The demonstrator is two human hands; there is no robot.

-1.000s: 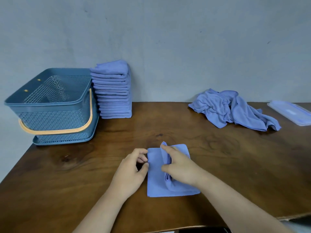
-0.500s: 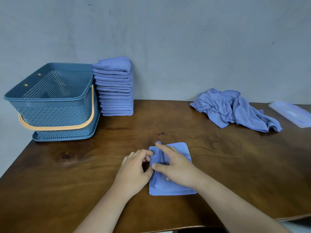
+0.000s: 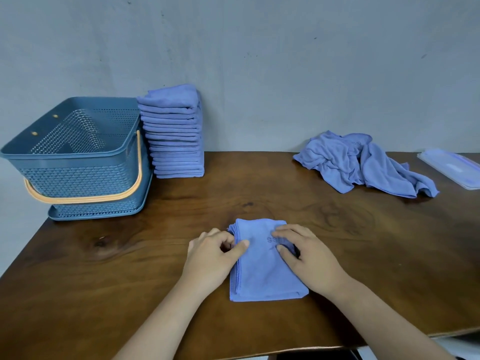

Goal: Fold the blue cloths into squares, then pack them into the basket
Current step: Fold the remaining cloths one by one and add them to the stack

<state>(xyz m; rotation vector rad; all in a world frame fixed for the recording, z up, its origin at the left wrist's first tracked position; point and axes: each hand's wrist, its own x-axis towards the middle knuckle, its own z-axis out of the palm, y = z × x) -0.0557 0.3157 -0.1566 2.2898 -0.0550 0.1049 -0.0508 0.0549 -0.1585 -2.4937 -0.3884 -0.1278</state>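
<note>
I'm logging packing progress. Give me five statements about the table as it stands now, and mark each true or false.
1. The basket already holds folded cloths. False: no cloth shows inside it; the stack of folded cloths stands on the table beside it.
2. The left hand and the right hand both touch the folded cloth near the table's front edge. True.
3. A crumpled pile of cloths lies towards the table's far right. True.
4. The stack stands left of the basket. False: it stands to its right.
5. The basket's orange handle is raised upright. False: it lies folded down along the basket's side.
</note>
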